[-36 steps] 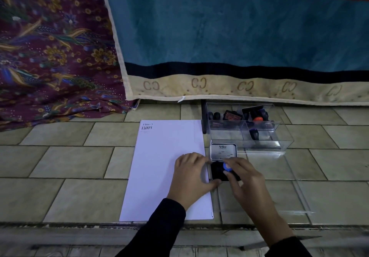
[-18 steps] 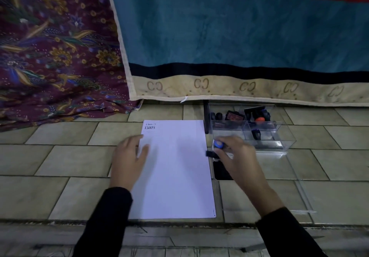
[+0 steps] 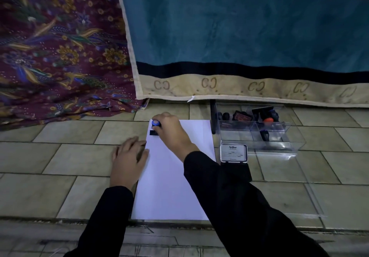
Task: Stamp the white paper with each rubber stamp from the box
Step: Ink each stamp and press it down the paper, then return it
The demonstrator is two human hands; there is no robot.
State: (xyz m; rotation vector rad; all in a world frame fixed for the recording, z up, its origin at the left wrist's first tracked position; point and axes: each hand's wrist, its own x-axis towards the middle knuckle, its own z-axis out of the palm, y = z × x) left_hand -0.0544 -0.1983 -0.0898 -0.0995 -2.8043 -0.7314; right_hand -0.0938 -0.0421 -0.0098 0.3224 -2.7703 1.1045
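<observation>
We grasped the seemingly light, rigid rubber stamp (image 3: 156, 123) by its knob in the right grip (image 3: 171, 133); the released left grip (image 3: 128, 157) steadied the flimsy white paper (image 3: 169, 186).

Dim light falls on a floor (image 3: 60, 157) of pale olive tiles. At ten o'clock lies a maroon floral cloth (image 3: 50, 47). From twelve to three spreads a teal blanket (image 3: 239, 27), red above, edged black and cream below.

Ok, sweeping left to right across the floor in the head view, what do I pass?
First the left hand flat on the white paper edge → blue-knobbed stamp gripped by the right hand → ink pad, lid up → clear stamp box.
</observation>
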